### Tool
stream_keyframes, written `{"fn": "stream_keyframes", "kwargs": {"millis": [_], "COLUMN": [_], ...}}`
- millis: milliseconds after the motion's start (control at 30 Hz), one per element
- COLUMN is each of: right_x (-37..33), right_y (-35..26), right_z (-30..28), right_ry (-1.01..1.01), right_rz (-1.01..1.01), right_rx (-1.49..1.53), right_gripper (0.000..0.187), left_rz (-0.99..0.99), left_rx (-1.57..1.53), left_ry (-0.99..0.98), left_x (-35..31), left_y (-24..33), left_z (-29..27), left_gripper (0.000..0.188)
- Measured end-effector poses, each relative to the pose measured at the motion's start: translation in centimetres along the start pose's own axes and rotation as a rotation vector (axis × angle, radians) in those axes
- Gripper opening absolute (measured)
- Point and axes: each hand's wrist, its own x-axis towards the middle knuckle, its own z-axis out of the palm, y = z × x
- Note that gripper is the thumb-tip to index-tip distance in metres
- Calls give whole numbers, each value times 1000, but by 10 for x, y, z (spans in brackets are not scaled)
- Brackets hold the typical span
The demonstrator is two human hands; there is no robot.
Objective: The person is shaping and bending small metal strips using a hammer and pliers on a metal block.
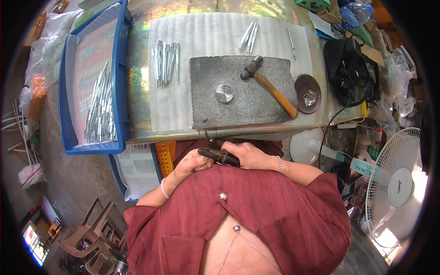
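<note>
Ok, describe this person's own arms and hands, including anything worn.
The left hand is ungloved, with a plain, pale band at the wrist. The right hand, ungloved, has a silvery beaded bracelet. Loose dark red sleeves stop near the elbows.

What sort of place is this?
Probably a small metalworking workshop: a hammer rests on a grey slab, silvery rods lie in a blue tray, and the right hand grips a dark tool.
</note>
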Motion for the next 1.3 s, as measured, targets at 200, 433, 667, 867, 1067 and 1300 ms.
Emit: {"fn": "stream_keyframes", "kwargs": {"millis": [200, 433, 667, 867, 1067, 1300], "right_x": [1, 9, 7, 8, -22, 25], "right_y": [7, 9, 1, 12, 29, -12], "right_z": [7, 13, 13, 22, 13, -7], "right_ry": [71, 37, -90, -151, 237, 16], "right_rz": [-22, 23, 81, 44, 189, 179], "right_rx": [43, 51, 14, -54, -75, 157], "right_gripper": [33, 36, 36, 36, 33, 37], "left_rz": [88, 673, 232, 39, -30, 477], "left_rx": [212, 1580, 253, -380, 1059, 820], "left_ry": [200, 466, 315, -100, 758, 669], "left_x": [0, -2, -28, -32, -98, -21], "left_y": [6, -12, -28, -19, -27, 26], "left_z": [22, 9, 7, -14, 6, 26], "left_gripper": [14, 19, 15, 21, 8, 11]}}
